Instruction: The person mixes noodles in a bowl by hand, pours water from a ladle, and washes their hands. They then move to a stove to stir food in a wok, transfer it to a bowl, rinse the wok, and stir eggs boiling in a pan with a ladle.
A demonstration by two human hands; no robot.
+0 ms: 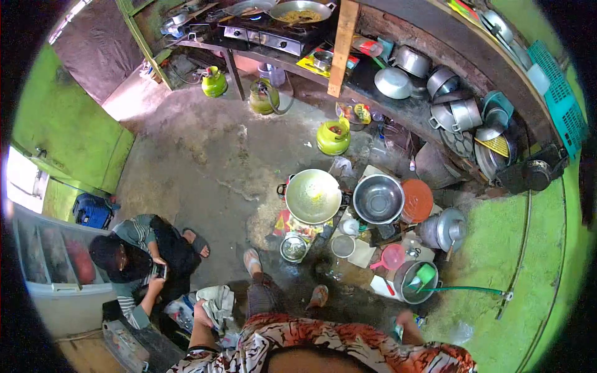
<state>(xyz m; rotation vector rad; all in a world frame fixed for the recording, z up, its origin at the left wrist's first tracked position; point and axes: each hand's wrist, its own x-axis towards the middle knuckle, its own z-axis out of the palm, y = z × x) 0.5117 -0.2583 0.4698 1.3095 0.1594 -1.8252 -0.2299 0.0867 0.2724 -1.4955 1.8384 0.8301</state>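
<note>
At the lower edge, my left hand (202,313) is closed on a pale grey-white cloth (219,303), its fingers partly hidden in the folds. My right hand (408,326) hangs low at the other side, beside a small greenish-white thing too blurred to name; its fingers do not show clearly. Ahead of my feet, a big pale wok (313,205) holds a little yellow food. Right of it are a dark metal basin (378,199) and an orange lid or basin (416,200). A metal pot (415,292) with a green scoop stands nearer my right hand.
At left, a seated person (134,261) holds a phone. Green gas cylinders (333,137) stand on the concrete floor (186,155). A stove (267,40) bears a wok of food at the back. Pots (411,62) crowd the right counter; a hose (466,288) runs to the pot.
</note>
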